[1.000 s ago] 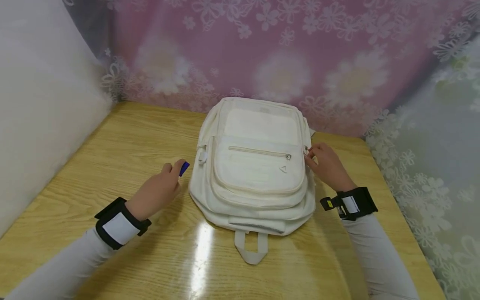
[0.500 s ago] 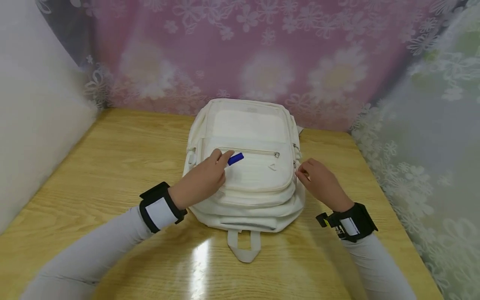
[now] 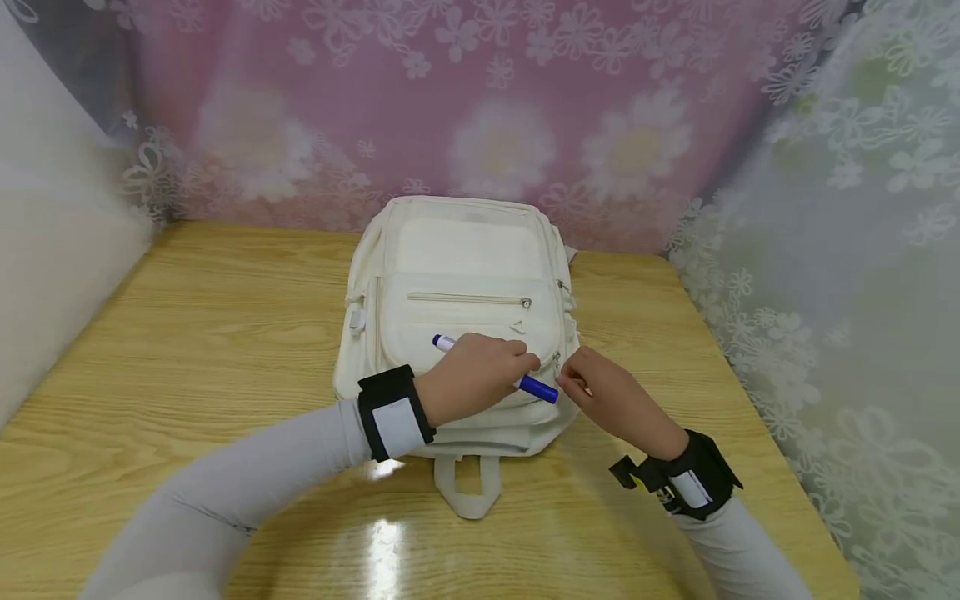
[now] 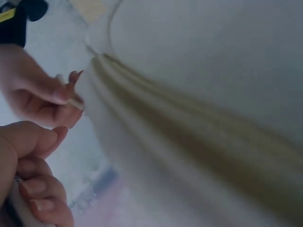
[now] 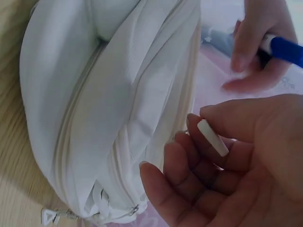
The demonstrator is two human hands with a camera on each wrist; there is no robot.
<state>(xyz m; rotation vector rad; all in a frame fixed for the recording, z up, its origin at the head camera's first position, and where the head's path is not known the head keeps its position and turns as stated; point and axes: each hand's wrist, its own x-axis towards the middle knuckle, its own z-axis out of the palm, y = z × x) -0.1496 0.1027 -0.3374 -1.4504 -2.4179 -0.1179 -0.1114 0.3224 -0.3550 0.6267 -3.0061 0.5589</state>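
A white backpack (image 3: 465, 246) lies on the wooden table, its carry loop (image 3: 468, 502) toward me. My left hand (image 3: 480, 377) is over the lower front of the bag, its fingers curled round a marker (image 3: 540, 389) with blue ends and a white barrel. At the bag's right side, my right hand (image 3: 613, 393) pinches a zipper pull between thumb and forefinger. The right wrist view shows that zipper pull (image 5: 213, 138) as a pale tab. A parted zipper opening (image 4: 165, 125) runs along the bag in the left wrist view, which is blurred.
A horizontal front zipper (image 3: 468, 298) crosses the bag's pocket. Pink floral cloth (image 3: 405, 108) hangs behind the table (image 3: 247, 308). Pale floral cloth (image 3: 862, 292) stands at the right, and a white sheet (image 3: 52, 208) at the left.
My right hand has drawn the zipper pull down the bag's right side toward me. With the marker in it, my left hand has moved right, from beside the bag to over its front.
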